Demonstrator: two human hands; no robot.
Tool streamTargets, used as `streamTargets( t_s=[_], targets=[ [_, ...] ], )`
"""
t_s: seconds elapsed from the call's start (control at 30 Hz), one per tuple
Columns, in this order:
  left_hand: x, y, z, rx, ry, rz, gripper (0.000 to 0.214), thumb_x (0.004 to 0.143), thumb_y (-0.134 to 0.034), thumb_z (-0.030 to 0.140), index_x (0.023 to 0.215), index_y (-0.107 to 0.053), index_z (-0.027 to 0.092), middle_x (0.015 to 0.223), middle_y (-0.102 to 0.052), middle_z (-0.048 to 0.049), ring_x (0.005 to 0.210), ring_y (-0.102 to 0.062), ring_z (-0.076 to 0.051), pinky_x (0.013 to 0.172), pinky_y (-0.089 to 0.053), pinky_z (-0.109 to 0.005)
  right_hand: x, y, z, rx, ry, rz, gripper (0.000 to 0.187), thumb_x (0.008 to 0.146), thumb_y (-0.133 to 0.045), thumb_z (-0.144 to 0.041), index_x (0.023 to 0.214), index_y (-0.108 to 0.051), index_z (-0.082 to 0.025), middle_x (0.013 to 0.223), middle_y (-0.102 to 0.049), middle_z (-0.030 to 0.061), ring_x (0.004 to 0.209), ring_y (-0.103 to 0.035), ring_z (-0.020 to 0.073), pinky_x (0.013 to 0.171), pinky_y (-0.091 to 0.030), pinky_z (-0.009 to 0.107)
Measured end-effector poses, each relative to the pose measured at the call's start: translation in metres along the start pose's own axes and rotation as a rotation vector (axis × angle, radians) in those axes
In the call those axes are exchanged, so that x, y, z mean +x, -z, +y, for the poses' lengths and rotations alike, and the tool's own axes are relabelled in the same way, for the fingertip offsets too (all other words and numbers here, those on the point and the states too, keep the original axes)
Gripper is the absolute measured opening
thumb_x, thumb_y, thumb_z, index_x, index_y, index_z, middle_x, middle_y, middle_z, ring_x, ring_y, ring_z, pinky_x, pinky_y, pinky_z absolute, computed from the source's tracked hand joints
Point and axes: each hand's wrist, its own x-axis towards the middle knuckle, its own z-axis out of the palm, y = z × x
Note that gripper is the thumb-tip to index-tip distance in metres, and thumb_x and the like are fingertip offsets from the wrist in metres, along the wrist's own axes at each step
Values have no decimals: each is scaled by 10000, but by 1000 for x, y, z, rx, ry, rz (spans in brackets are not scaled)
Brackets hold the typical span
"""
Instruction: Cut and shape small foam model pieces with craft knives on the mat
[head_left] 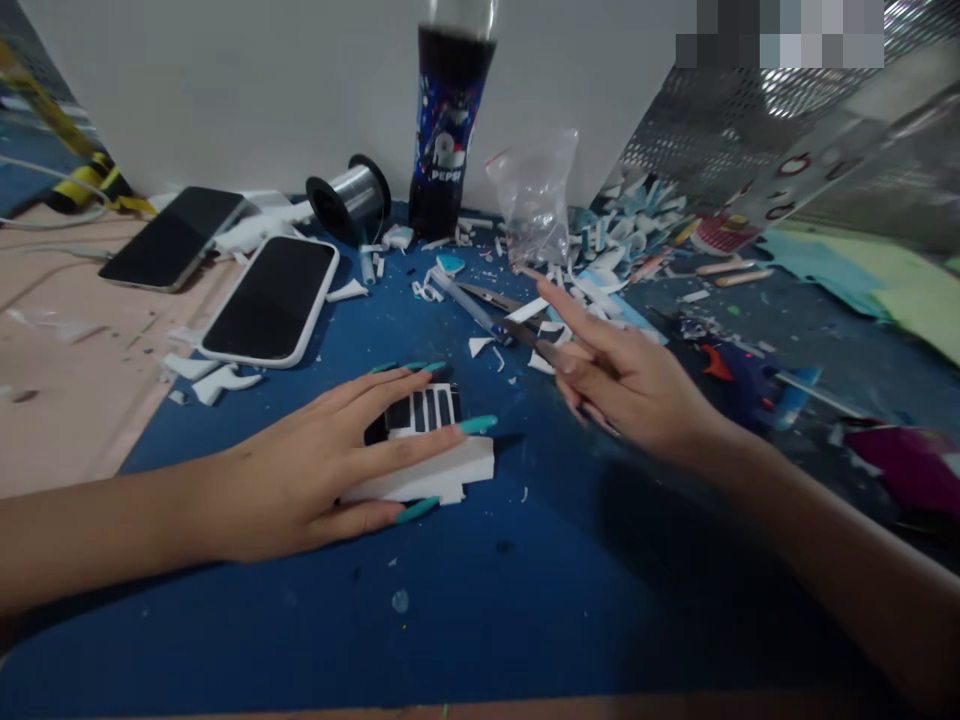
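My left hand (322,465) lies spread on the blue work mat, its fingers over a small black piece with white strips (427,408) and a strip of white sheet (472,460). The fingers hide part of both. Above the mat, my right hand (622,385) pinches a thin grey metal blade (534,343) between thumb and fingers, its tip pointing left. Whether it is a knife or another tool, I cannot tell. The right index finger stretches forward near a narrow white strip (529,310). Behind the blade lie scissors (491,298) and a translucent bluish pen-like stick (469,305).
Two phones (180,238) (274,300) lie at left. A wire spool (352,200), a Pepsi bottle (448,130) and a clear plastic bag (538,200) stand at the back. Scraps (634,230) are heaped behind my right hand; a clear cup (795,190) leans at right.
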Motion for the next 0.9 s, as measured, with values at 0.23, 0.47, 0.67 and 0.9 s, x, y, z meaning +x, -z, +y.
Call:
streamTargets(
  t_s=[0.23,0.47,0.67,0.9],
  targets=[
    [-5,2,5,-124,-14,311,918,895,-624,353,1544,-14,132,1496,-340,-240,1376,-372,-381,1067,-441,-575,17,-32,-36,753,-349,-60,461,861,-576,-616,914,-592,-158,423,-314,-126,302,-143,32,304,-153,204],
    [-6,-12,-1,-306,-161,575,1086,766,-780,303,1543,-23,257,1499,-205,-175,1362,-328,-369,1053,-466,-607,27,-68,-50,795,-216,-42,463,757,-706,-593,685,-469,-201,429,-334,-121,337,-222,31,327,-162,204],
    [-4,-16,-3,-333,-163,598,1038,750,-782,322,1521,-87,343,1427,-265,-111,1288,-370,-352,1027,-482,-630,26,-73,-42,726,-98,-22,409,753,-760,-479,677,-482,-189,493,-354,-105,420,-270,40,398,-205,211],
    [-7,-17,-2,-339,-125,572,1028,748,-780,318,1513,-96,367,1395,-260,-98,1289,-349,-333,1028,-494,-603,25,-73,-40,758,-82,-62,358,792,-754,-382,665,-481,-189,485,-379,-101,413,-301,46,406,-236,216]
  ],
)
